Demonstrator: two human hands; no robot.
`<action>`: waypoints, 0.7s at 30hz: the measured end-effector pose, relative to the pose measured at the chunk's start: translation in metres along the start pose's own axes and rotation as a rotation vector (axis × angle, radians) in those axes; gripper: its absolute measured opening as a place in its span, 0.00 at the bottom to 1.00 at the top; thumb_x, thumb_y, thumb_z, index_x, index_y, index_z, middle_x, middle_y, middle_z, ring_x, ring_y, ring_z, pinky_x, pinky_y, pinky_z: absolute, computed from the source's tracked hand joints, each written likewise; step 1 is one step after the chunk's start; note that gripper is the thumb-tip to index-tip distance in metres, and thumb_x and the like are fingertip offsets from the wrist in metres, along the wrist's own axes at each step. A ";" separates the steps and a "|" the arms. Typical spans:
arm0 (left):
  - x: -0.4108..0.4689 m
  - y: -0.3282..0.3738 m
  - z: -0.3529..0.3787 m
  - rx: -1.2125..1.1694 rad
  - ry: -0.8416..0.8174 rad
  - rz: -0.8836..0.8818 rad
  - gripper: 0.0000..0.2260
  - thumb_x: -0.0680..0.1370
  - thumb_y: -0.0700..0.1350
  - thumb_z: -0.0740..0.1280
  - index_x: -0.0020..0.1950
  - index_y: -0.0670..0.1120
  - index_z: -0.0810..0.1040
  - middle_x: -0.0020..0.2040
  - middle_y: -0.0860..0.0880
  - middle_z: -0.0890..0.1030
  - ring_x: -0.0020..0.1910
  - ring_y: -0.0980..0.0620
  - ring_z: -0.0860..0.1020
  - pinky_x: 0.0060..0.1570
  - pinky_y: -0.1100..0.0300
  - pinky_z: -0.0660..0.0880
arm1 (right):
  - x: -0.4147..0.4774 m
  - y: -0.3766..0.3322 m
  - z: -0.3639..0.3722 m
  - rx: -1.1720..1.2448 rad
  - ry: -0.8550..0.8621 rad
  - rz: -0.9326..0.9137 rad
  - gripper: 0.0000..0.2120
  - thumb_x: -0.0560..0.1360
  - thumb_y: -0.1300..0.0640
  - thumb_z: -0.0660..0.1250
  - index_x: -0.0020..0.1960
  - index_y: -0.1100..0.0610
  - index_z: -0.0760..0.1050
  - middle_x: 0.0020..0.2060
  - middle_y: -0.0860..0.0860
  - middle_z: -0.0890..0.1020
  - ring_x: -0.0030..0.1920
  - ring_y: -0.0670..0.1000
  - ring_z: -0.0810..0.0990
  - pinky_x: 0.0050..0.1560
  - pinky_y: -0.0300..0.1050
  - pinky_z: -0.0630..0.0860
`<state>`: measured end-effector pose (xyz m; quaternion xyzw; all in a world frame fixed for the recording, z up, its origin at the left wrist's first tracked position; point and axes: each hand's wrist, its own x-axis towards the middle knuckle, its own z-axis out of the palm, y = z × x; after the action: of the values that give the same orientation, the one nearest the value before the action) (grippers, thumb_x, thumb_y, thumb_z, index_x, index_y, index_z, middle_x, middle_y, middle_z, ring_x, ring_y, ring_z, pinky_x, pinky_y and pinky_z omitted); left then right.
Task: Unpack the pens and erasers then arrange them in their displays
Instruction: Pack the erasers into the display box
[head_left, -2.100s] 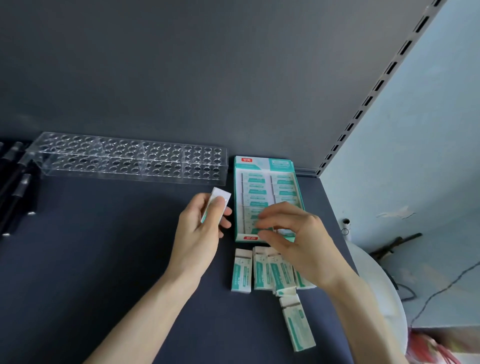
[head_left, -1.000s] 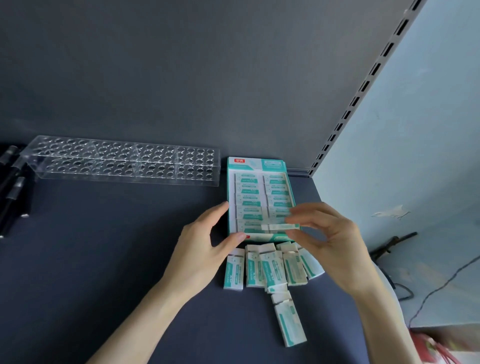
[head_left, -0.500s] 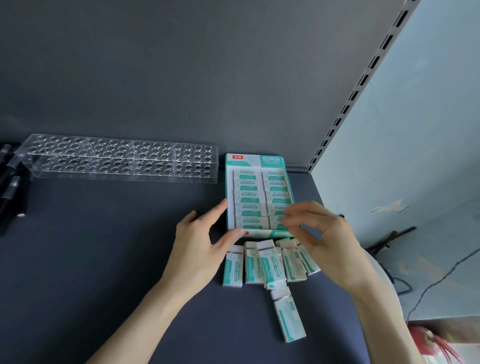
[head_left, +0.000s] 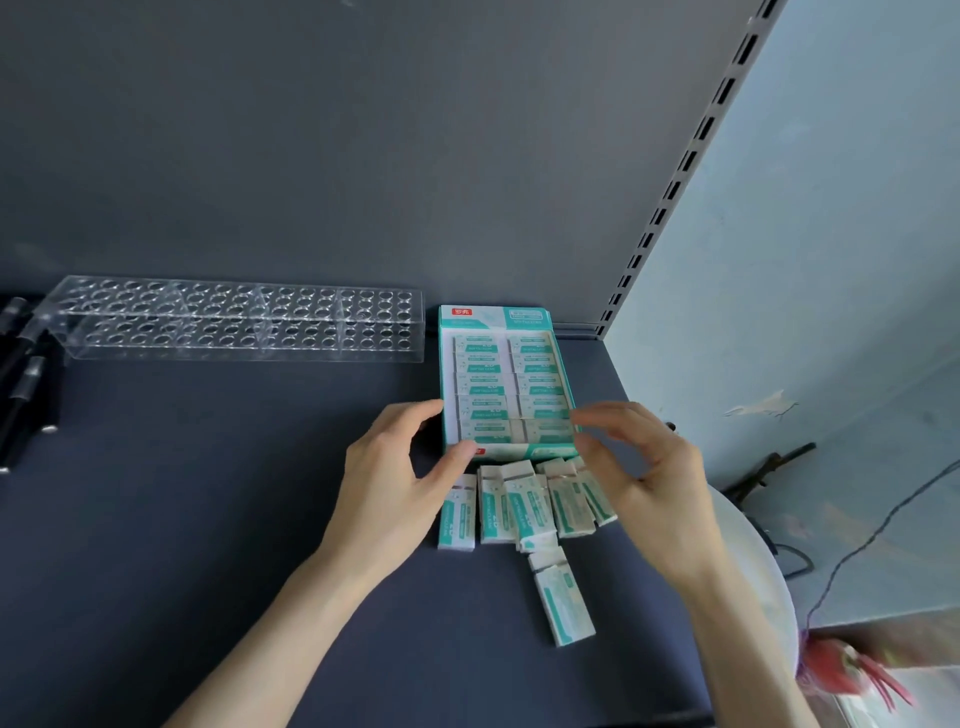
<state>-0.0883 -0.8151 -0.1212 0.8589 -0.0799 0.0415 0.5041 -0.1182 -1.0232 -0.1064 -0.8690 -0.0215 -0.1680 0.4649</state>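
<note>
Between the fingers (head_left: 415, 417) sits a printed cardboard display box (head_left: 497, 318), faintly glossy. Just below the fingers, the erasers (head_left: 491, 512) wear smooth paper sleeves. Well left of the fingers, the pen rack (head_left: 244, 325) is clear, glossy plastic. The shelf (head_left: 208, 519) beneath is dark and matt. Far above the fingers, the slotted upright (head_left: 670, 192) looks like painted metal, and the wall (head_left: 831, 260) shows flaking paint.

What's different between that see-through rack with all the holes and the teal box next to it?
The clear rack is transparent plastic; the teal box is printed card. The rack's holes are empty, while the box is packed with erasers in two columns. The rack runs sideways along the back wall; the box runs front to back. Both sit on the dark shelf, at its rear.
</note>
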 end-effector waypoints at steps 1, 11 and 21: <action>-0.005 0.002 0.001 0.012 0.034 -0.006 0.17 0.75 0.51 0.69 0.62 0.48 0.76 0.55 0.61 0.74 0.59 0.57 0.74 0.62 0.56 0.69 | -0.004 0.001 -0.002 0.019 0.020 0.018 0.11 0.73 0.63 0.68 0.47 0.47 0.80 0.46 0.40 0.81 0.51 0.44 0.79 0.53 0.33 0.72; -0.057 0.038 0.054 0.338 0.238 -0.026 0.26 0.69 0.68 0.62 0.52 0.49 0.79 0.50 0.52 0.74 0.51 0.50 0.71 0.48 0.57 0.60 | -0.043 0.022 -0.009 -0.243 -0.009 0.163 0.10 0.72 0.50 0.69 0.51 0.53 0.80 0.47 0.45 0.75 0.52 0.49 0.72 0.53 0.39 0.69; -0.057 0.056 0.067 0.341 0.312 -0.215 0.13 0.74 0.51 0.69 0.57 0.49 0.78 0.48 0.51 0.76 0.50 0.49 0.73 0.48 0.57 0.59 | -0.042 0.023 -0.014 -0.095 0.043 0.190 0.04 0.73 0.60 0.68 0.48 0.56 0.78 0.42 0.48 0.80 0.45 0.52 0.75 0.48 0.50 0.73</action>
<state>-0.1553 -0.8949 -0.1151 0.9183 0.0988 0.1327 0.3597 -0.1575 -1.0422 -0.1308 -0.8843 0.0789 -0.1426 0.4375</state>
